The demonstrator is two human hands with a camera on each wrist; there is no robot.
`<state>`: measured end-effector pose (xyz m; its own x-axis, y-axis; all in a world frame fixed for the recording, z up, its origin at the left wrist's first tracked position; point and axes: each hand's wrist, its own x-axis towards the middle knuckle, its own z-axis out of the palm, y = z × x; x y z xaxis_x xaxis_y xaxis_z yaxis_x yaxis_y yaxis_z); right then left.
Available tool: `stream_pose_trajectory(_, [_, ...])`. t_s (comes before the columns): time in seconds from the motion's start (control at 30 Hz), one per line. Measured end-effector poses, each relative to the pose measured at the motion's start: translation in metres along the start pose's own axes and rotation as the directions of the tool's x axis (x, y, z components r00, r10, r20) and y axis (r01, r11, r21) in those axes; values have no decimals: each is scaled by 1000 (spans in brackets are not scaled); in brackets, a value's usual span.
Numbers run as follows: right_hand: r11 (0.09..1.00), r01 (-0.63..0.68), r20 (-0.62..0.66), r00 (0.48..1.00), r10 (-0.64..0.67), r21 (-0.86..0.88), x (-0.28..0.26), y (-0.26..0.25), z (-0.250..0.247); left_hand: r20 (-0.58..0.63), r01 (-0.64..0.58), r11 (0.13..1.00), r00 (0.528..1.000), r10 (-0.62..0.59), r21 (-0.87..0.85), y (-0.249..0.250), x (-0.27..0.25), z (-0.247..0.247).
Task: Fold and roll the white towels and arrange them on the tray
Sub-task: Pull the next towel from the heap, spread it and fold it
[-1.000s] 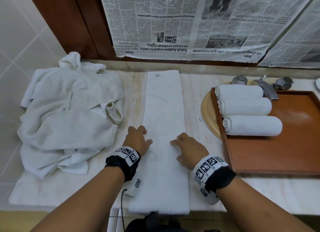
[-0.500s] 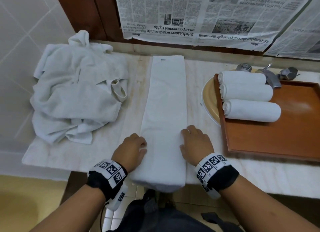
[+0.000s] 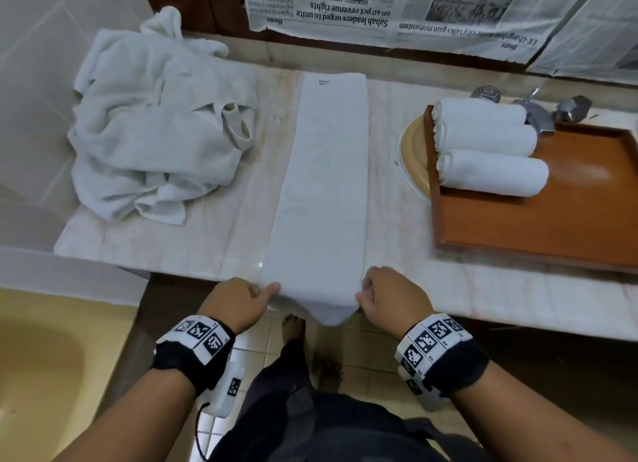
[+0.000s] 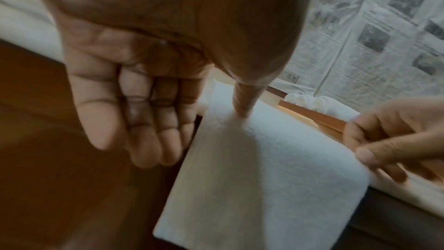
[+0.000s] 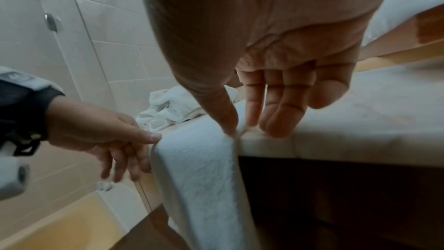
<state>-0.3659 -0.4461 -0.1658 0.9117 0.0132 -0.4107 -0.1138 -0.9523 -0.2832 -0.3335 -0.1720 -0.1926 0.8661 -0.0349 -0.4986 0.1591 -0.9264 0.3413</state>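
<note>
Folded towel (image 3: 326,192): one long white strip, laid near-to-far down the middle of the counter (image 3: 483,299). Its near end hangs over the counter's near edge, probably drawn there so the end can be lifted and the roll started.

Left hand (image 3: 238,304): at the towel's near left corner. Thumb on top of the cloth, fingers curled below the edge; it pinches the corner.

Right hand (image 3: 390,299): at the near right corner, thumb on top and fingers at the edge below, pinching likewise. The matched grip should keep the end square for an even roll.

Tray (image 3: 552,240): brown wood, right side of the counter, partly over a yellow basin (image 3: 414,157). Three rolled towels (image 3: 490,150) lie side by side at its far left, leaving the near part free for more.

Unfolded towels (image 3: 155,133): crumpled white heap, far left of the counter, awaiting folding.

Newspaper (image 3: 379,9): sheets covering the wall behind.
</note>
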Motion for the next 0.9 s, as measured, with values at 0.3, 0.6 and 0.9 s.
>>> stream_pose_trajectory(0.3, [934,-206,355,930,94,291,-21,-4,28,137,70,780,990,21,-622,-4,-7,36])
stream_pose_trajectory(0.6, [653,-259,191,966,175,712,-25,-16,53,92,-13,791,992,88,-611,-17,-17,43])
stream_pose_trajectory(0.9, [636,-325,191,943,272,700,-54,-38,63,81,-117,819,977,196,-561,-37,-44,35])
